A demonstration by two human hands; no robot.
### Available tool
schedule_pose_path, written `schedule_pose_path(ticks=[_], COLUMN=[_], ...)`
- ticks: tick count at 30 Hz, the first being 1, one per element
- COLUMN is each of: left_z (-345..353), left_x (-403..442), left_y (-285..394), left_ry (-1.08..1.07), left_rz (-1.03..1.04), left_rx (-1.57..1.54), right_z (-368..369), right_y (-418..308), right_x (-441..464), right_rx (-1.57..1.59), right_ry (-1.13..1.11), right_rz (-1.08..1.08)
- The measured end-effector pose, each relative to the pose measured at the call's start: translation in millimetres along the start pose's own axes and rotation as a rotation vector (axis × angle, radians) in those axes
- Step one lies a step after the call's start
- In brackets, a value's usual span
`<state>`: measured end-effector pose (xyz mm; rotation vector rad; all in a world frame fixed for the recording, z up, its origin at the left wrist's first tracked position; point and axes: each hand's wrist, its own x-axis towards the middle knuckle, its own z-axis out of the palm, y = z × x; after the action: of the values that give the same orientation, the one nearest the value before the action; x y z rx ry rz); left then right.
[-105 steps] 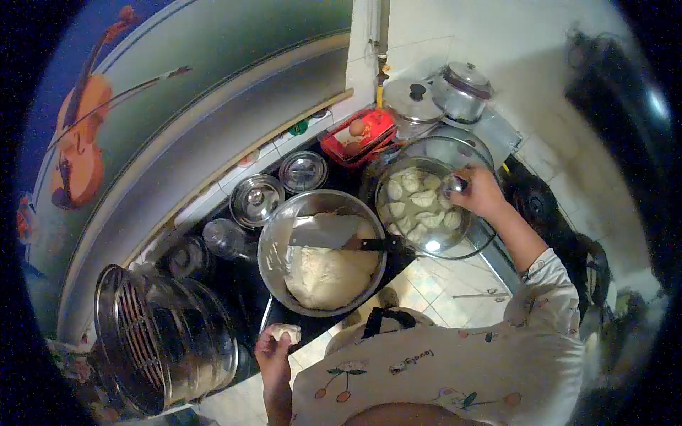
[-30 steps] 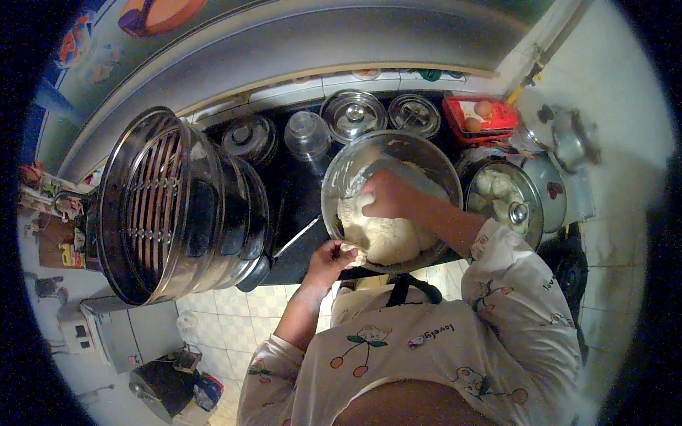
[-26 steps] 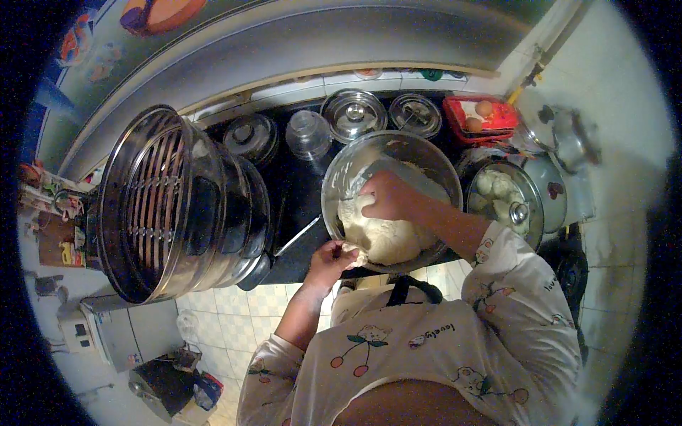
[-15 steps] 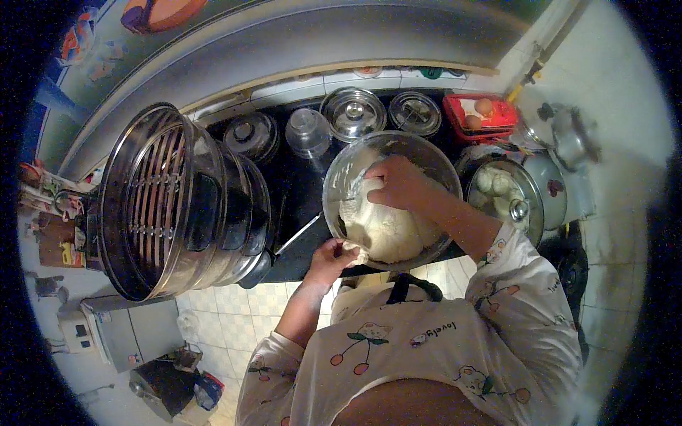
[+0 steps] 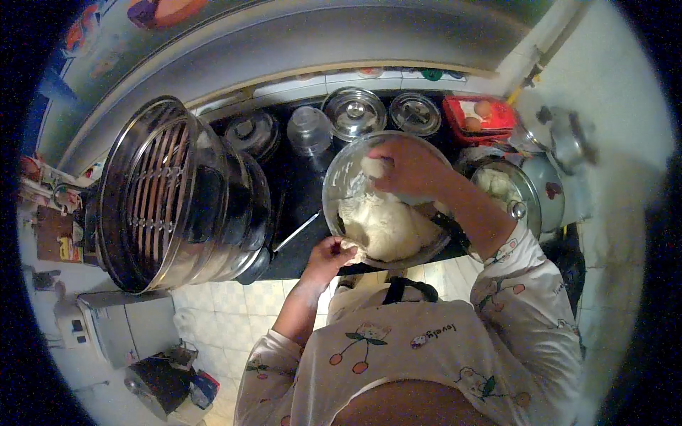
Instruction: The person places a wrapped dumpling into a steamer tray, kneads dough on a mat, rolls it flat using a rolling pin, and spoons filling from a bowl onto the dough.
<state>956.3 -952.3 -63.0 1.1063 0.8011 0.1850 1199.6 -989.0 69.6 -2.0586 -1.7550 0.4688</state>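
A large metal bowl [image 5: 334, 186] holds a big pale mass of dough [image 5: 391, 231]. Over the bowl, my right hand [image 5: 410, 172] is closed around a small lump of dough [image 5: 375, 167], raised above the main mass. My left hand [image 5: 329, 260] is at the bowl's near left rim, its thumb and fingers pinching a flap of dough [image 5: 352, 251] there. To the right of the bowl sits a round pan [image 5: 534, 231] with pale dough pieces [image 5: 497, 183] inside and a round knob at its near side.
Left on the counter stands a tall stacked metal steamer [image 5: 213, 213]. Behind the bowl are a clear plastic jar [image 5: 310, 131], glass lids [image 5: 355, 113] and a red basket [image 5: 490, 129] with eggs. A thin metal stick [image 5: 297, 233] lies between steamer and bowl.
My right hand has lifted off the dough mass, and a small dough lump now shows in its fingers. My left hand stays at the rim.
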Motion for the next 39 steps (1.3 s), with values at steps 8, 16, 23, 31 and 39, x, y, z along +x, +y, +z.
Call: schedule_pose_path(ticks=[8,16,23,31,39], left_z=[-7,-4,-21,-30,-62], left_x=[-7,-22,-4,-35,-113], left_y=[17,66,68,67,38], left_ry=[0.004,-0.193,-0.134,-0.44,-0.173], left_rz=[0.282,0.53,0.753,0.392,0.372], left_rx=[-0.35,-0.338,-0.006,-0.077,0.201], right_z=[40,66,97,133,160], right_y=[-6,-29,-60,-96,-159], right_x=[-30,-41,-50,-78,-101], right_rx=[0.615,0.788,1.188,1.179,0.672], right_ry=[0.032,0.119,0.223,0.423,0.483], right_rz=[-0.054,0.005,0.389,0.381,0.113])
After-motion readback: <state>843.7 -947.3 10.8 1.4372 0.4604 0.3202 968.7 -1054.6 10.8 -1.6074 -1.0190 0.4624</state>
